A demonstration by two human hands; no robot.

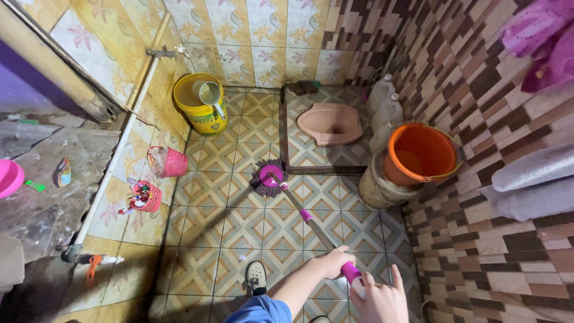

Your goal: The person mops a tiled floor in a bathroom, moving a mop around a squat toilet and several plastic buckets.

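Small home bathroom. Tiled floor (pixel 239 221) and walls, squat toilet (pixel 330 124) set in the floor. Yellow bucket (pixel 201 104) under a wall tap (pixel 167 52).

Yellow labelled bucket (pixel 200 104) in corner; white bottles (pixel 385 110) by wall.

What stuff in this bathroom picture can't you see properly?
Head view only:
- Right hand: cut off by the bottom edge.
- Mop handle: its top end is hidden by the left hand and right hand.
- Yellow bucket: a scoop covers part of its inside.
- Small pink baskets: contents too small to identify.
- Purple cloth: cut off by the top right corner.
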